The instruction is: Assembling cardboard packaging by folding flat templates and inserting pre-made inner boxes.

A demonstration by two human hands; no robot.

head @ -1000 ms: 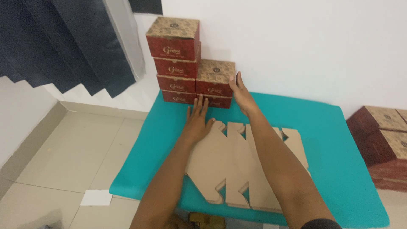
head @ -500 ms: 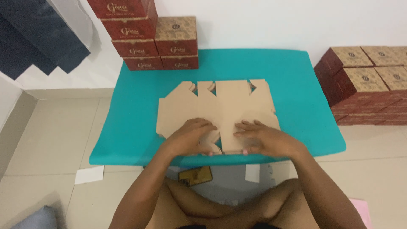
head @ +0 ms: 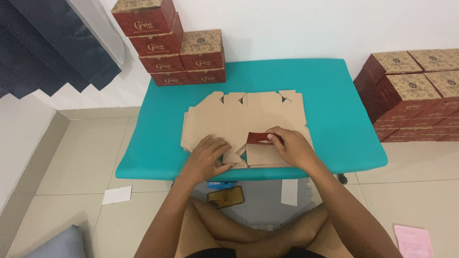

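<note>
Left hand (head: 209,155) is laid flat and spread, pressing the near edge of the flat cardboard blank (head: 244,117). Right hand (head: 291,145) is pinched on a red flap (head: 258,138), folded up at its 10 o'clock. Blank's long axis runs 9 to 3 on the teal table (head: 334,100); right hand is nearer the flap. Stacked red boxes (head: 177,52) are seen at 11.

pink packet (head: 414,242) cut off below, stacked boxes (head: 420,93) cropped right

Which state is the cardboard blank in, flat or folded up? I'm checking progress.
Mostly flat: the cardboard blank lies spread on the teal table; only one flap, lifted by the right hand, shows its red side.
</note>
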